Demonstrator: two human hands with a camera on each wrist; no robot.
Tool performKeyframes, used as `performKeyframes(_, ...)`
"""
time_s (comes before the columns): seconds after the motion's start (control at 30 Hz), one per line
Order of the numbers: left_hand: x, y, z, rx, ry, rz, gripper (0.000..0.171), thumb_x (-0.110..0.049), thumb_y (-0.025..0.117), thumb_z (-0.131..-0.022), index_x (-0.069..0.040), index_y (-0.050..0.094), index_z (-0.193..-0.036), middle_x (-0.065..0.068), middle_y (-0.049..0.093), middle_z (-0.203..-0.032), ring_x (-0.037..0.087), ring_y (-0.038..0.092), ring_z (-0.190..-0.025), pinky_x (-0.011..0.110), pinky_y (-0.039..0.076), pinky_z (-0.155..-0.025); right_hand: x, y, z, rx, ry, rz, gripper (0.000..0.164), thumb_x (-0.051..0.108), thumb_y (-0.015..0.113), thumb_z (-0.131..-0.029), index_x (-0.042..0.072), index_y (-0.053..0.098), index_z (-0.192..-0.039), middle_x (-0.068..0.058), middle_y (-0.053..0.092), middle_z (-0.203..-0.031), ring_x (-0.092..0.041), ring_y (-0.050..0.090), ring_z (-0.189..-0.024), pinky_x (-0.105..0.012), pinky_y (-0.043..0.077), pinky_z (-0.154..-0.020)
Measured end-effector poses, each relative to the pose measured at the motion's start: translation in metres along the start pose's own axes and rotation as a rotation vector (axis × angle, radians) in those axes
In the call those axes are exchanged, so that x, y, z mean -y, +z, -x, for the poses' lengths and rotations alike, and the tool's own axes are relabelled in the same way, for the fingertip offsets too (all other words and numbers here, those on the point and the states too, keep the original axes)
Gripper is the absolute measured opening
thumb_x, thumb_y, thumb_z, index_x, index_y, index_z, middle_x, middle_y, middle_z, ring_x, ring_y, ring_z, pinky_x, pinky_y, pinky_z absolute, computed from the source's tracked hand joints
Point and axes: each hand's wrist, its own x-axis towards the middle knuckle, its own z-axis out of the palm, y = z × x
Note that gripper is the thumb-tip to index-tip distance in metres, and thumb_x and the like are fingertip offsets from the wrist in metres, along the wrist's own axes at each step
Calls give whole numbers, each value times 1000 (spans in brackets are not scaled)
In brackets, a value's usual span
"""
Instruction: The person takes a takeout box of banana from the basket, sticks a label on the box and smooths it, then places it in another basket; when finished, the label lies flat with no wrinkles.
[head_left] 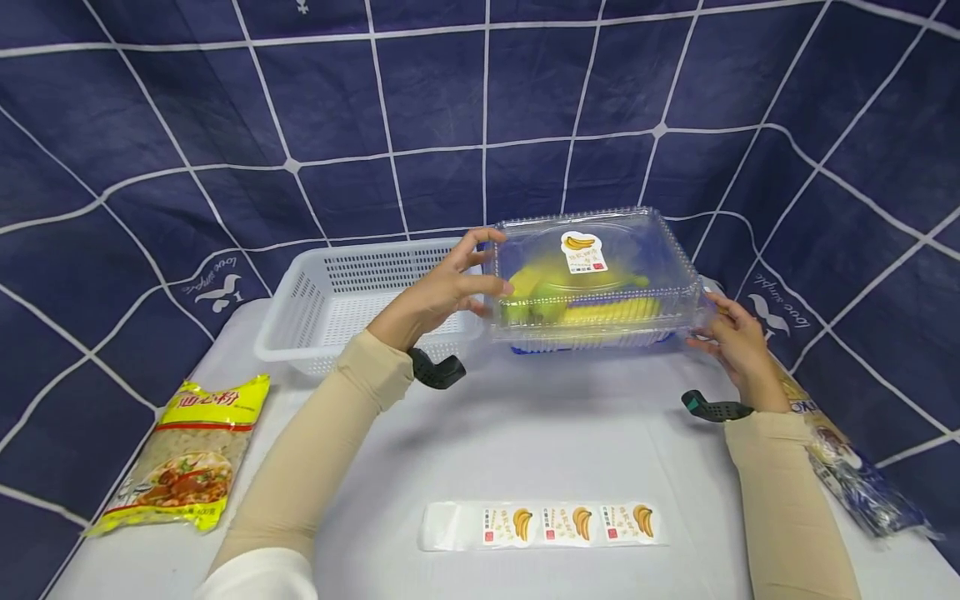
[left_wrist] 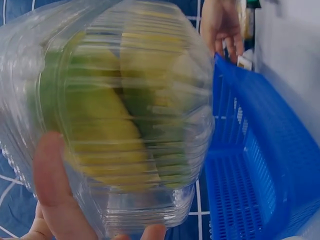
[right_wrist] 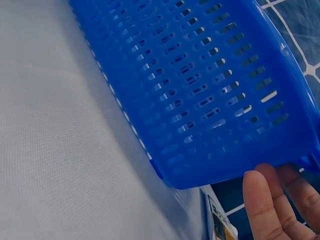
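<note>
A clear plastic clamshell box (head_left: pixel 637 237) with yellow-green bananas (left_wrist: pixel 105 125) inside hangs tilted over a blue basket (right_wrist: pixel 200 90). Its lid bears a white banana sticker (head_left: pixel 583 252). My left hand (head_left: pixel 450 287) grips the left end of the box, thumb on the near side and fingers spread round the edge. At the opposite end is my right hand (head_left: pixel 738 346), its fingers loosely extended at the end of the blue basket, close to the rim in the right wrist view. Most of the blue basket is hidden under the box in the head view.
A white perforated basket (head_left: pixel 292 357) stands to the left. In front lies a strip of banana stickers (head_left: pixel 566 525). A yellow-ended food bag (head_left: pixel 202 454) lies at the left edge, and a shiny packet (head_left: pixel 862 467) lies partly behind my right forearm. A dark blue checked cloth (head_left: pixel 540 92) hangs behind.
</note>
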Motion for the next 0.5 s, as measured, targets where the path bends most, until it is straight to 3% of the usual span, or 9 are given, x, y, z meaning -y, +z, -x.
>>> performKeyframes(0.17,-3,0,-22,-17,-18,19,72,-6,72,-94,-24,40,-156,13,13,-177,28,25,-159,50,54,-92,-1,2,0,-5,-1,1,27,2,64,-108,25,58,-120,10,75,-93,-8,76,-80,-25,64,-68)
performKeyframes(0.37,0,5,-46,-22,-45,39,70,-6,73,-95,-25,42,-155,14,17,-175,31,47,-143,49,54,-95,-1,1,0,-14,-4,29,26,6,66,-108,28,63,-122,9,72,-93,-9,77,-82,-25,64,-69)
performKeyframes(0.5,5,8,-62,-41,-65,34,68,-9,74,-96,-26,43,-154,15,17,-175,30,52,-136,45,56,-92,-2,-1,-1,-18,10,41,25,7,65,-108,25,62,-126,8,73,-93,-9,76,-82,-26,64,-69)
